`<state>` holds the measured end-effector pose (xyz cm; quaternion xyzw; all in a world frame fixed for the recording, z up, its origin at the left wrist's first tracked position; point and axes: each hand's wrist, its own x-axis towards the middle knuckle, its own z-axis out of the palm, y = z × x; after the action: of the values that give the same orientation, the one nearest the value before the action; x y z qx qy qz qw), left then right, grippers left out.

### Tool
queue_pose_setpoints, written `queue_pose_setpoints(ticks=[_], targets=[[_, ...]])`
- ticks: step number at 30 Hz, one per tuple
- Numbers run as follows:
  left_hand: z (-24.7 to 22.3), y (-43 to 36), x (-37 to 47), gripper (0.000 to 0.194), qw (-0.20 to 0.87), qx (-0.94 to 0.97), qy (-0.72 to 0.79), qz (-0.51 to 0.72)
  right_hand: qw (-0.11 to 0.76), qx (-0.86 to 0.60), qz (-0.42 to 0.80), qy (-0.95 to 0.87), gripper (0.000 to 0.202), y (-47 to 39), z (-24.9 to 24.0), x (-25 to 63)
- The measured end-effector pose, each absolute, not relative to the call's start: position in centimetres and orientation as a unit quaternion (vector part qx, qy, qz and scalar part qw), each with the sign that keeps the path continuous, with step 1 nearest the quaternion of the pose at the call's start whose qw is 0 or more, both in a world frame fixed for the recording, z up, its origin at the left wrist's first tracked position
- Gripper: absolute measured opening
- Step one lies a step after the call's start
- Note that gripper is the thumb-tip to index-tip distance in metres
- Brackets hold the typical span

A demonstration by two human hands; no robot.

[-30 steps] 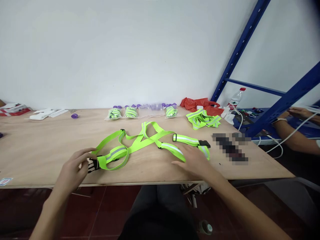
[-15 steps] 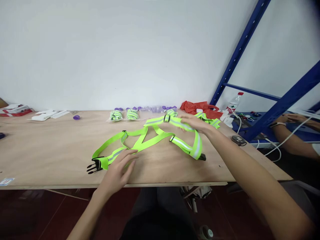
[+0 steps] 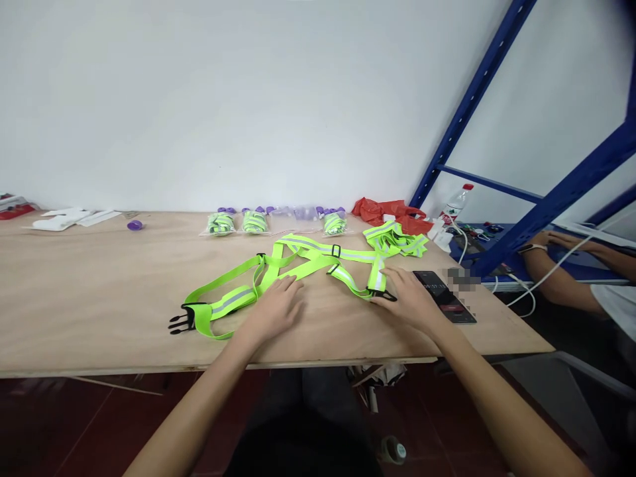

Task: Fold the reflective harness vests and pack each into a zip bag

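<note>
A neon-green reflective harness (image 3: 311,266) with grey stripes and black sliders lies spread on the wooden table (image 3: 124,285). Its black pronged buckle (image 3: 182,320) points left. At the harness's right end is another black buckle (image 3: 381,295). My left hand (image 3: 279,308) rests at the lower middle of the harness, fingers stretched out, their tips at the green strap. Beside the right-end buckle is my right hand (image 3: 410,297); its thumb touches the buckle and its fingers are apart from the thumb.
Behind the harness lie several bagged green straps (image 3: 255,222), a green strap bundle (image 3: 397,240) and a red plastic bag (image 3: 390,213). A phone (image 3: 444,297) lies right of my right hand. A blue metal frame (image 3: 551,209) and another person's arms (image 3: 546,262) are at right.
My right hand has left the upper strap and come down to the right-end buckle. The upper strap now lies flat. My left hand has shifted right, and the view has turned slightly.
</note>
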<state>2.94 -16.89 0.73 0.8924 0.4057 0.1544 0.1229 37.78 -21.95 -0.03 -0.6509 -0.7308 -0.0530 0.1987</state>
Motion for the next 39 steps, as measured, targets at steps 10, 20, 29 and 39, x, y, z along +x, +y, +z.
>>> queue_pose_setpoints(ticks=[10, 20, 29, 39], targets=[[-1.4, -14.9, 5.1, 0.056, 0.146, 0.887, 0.430, 0.080, 0.200, -0.640, 0.075, -0.738, 0.029, -19.7, 0.3, 37.1], [0.8, -18.2, -2.0, 0.027, 0.135, 0.898, 0.398, 0.130, 0.324, -0.745, 0.172, -0.557, 0.060, -21.2, -1.7, 44.1], [0.7, -19.8, 7.4, 0.032, 0.136, 0.890, 0.358, 0.246, 0.357, -0.737, 0.167, -0.549, 0.065, -25.6, -2.4, 40.7], [-2.0, -18.3, 10.4, 0.057, 0.198, 0.868, 0.413, 0.191, 0.529, -0.626, 0.318, -0.477, 0.059, -25.1, -0.8, 42.9]])
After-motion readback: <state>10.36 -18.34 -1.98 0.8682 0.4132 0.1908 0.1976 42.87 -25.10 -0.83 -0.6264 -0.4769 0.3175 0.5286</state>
